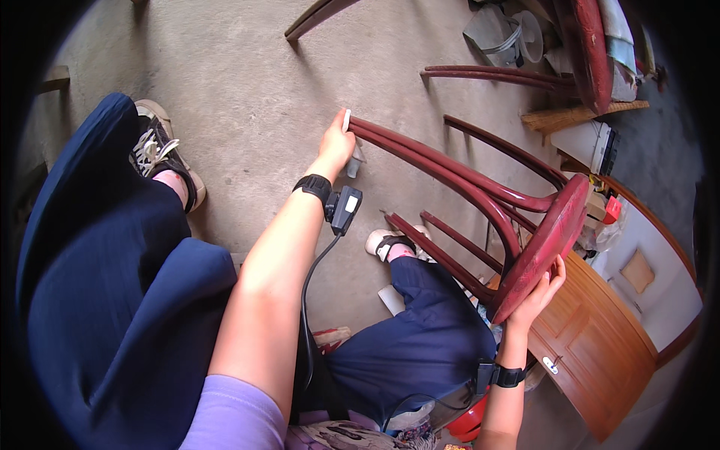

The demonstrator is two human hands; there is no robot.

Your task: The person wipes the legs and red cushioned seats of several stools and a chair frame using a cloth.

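A stool with a round red seat (543, 253) and dark red bent legs (427, 160) is tipped over in front of me, its legs pointing left across the view. My left hand (337, 143) grips the tip of the uppermost leg pair. A small white piece (347, 120) shows at that tip, between fingers and leg, and a pale grey-white piece (354, 162) hangs below the hand; what they are I cannot tell. At the other end, my right hand (531, 298) holds the seat by its edge and top face, fingers spread. Both wrists wear black straps with devices.
Another red stool (588, 56) stands at upper right, near a plastic bucket (498, 42) and a straw broom (579, 118). A wooden door (596, 332) is at right. My shoes (163, 152) rest on the concrete floor (242, 101). A black cable (305, 292) runs along my left arm.
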